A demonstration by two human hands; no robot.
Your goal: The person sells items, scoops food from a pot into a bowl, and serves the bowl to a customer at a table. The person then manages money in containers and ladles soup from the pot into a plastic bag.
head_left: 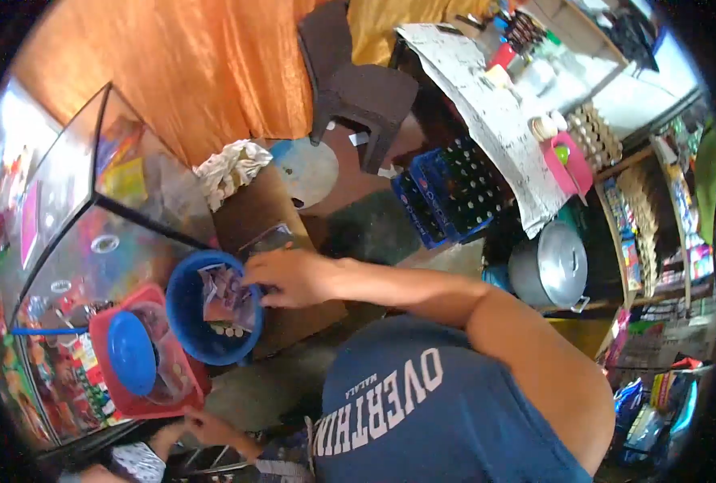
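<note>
My right hand [290,278] reaches over the rim of a round blue tub [177,330], its curled fingers at the edge of some purplish banknotes [228,291]. Below the notes, several coins [228,329] lie in the tub. Low in the view, my left hand [205,427] is close to the corner of a red plastic basin [149,409]. Its fingers are small and blurred, so whether they hold anything is unclear. Inside the basin sit a blue bowl [131,352] and a clear plastic bag [171,374].
A glass display case [68,217] stands at the left. Bottle crates [446,197], a dark plastic chair [366,88] and a paper-covered table [487,113] lie beyond. At right are a lidded metal pot [547,266] and stocked shelves [627,241]. Another person's hand may be at bottom left.
</note>
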